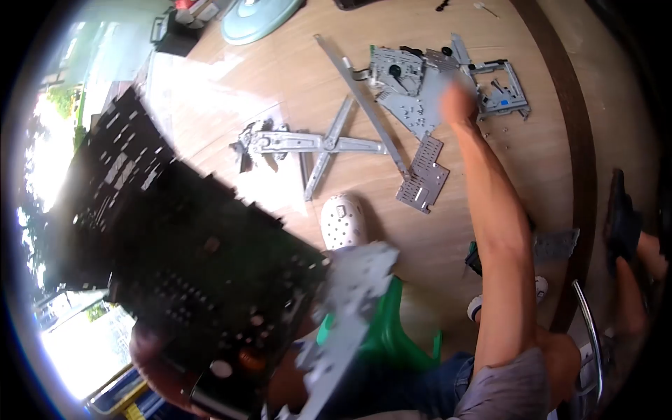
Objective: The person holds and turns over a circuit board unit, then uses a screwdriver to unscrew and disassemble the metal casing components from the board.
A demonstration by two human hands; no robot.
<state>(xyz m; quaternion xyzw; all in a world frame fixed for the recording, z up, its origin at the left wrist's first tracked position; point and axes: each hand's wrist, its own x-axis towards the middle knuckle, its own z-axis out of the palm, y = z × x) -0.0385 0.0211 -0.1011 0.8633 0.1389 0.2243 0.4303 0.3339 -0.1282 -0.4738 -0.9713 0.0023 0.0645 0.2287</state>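
Note:
My left hand (pixel 150 353) is closed on the lower left edge of a large dark circuit board (pixel 210 245) with a black perforated metal panel (pixel 126 168) at its upper end. A grey metal bracket (pixel 350 301) is beside the board's lower right. My right arm reaches forward, and my right hand (pixel 458 103) is over a grey metal plate (pixel 413 108) on the floor; its fingers are blurred. Next to that plate are a disc-drive-like mechanism (pixel 397 70) and a metal frame with a blue part (pixel 504 87). A perforated grey plate (pixel 424 175) lies nearer.
A scissor-shaped metal linkage (pixel 322 143) and a long metal strip (pixel 360 101) lie on the floor. A green stool (pixel 392 329) is below me, near a white clog (pixel 343 222). Another person's foot (pixel 621 217) is at right. A round pale lid (pixel 259 17) is at top.

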